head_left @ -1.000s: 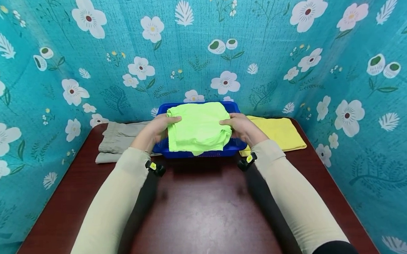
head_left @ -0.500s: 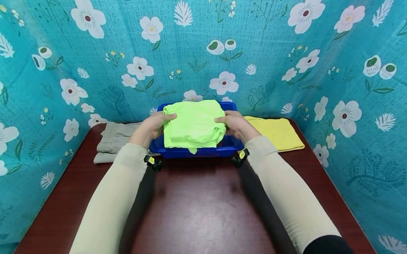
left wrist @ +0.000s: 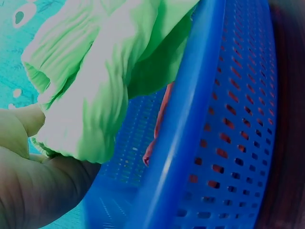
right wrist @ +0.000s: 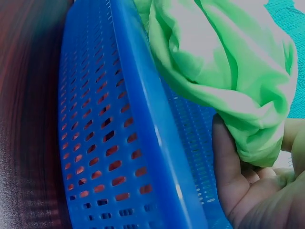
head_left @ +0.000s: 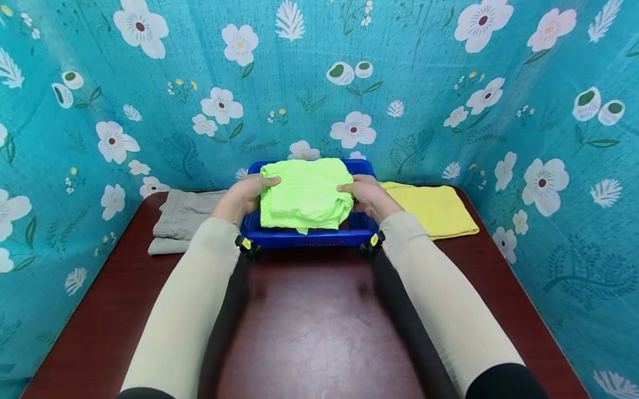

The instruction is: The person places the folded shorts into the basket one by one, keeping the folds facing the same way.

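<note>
A folded neon-green garment (head_left: 307, 194) with a gathered, elastic-looking edge is held level over the blue plastic basket (head_left: 310, 240). My left hand (head_left: 245, 196) pinches its left end, thumb on top and fingers underneath. At the other end my right hand (head_left: 369, 195) grips it the same way. Both wrist views show the garment (left wrist: 95, 81) bunched between thumb and fingers, right at the basket's rim (right wrist: 157, 143). Inside the basket lies a reddish cloth (left wrist: 162, 124), mostly hidden by the wall and the green garment.
Folded grey clothing (head_left: 185, 219) lies on the table left of the basket, and folded yellow clothing (head_left: 431, 210) lies to its right. The dark red-brown table (head_left: 313, 329) stretches toward me. A teal flowered curtain (head_left: 304, 77) hangs close behind and along both sides.
The green garment has shifted slightly left and its front edge sits a little farther back over the basket. Both hands have kept their grip throughout.
</note>
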Demonstrator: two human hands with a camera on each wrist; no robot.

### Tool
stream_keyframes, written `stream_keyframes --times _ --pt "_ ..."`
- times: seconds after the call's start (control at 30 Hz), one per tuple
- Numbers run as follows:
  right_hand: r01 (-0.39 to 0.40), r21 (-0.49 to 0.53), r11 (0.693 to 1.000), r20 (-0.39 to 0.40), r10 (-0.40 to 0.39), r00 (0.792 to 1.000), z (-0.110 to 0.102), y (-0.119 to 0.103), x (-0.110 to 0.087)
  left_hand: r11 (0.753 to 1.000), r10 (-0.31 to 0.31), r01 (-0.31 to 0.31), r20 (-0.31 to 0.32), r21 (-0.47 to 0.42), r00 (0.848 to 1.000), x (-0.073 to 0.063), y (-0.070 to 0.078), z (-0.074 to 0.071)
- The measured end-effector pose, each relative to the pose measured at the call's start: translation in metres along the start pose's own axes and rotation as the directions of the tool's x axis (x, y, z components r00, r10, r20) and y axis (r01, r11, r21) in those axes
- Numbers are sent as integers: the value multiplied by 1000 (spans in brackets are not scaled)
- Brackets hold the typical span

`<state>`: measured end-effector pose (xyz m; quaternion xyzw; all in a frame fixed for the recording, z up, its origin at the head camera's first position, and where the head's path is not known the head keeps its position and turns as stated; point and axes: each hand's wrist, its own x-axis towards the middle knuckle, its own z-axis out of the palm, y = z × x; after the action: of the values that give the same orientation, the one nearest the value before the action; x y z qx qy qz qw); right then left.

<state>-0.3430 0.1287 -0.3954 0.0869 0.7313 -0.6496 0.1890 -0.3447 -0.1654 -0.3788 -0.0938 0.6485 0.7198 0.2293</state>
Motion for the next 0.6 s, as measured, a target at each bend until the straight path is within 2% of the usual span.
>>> stream_keyframes --times 0.2,0.43,0.6 --pt "2 14 1000 0 -2 1000 2 0 3 999 -34 34 -27 -16 999 10 -4 -2" --pt "-7 -2 1000 -15 7 1000 2 5 9 998 -34 37 -61 52 998 20 -7 -5" --pt "-15 -27 1000 -12 15 1000 4 10 11 998 -42 44 -38 46 998 25 -12 -8"
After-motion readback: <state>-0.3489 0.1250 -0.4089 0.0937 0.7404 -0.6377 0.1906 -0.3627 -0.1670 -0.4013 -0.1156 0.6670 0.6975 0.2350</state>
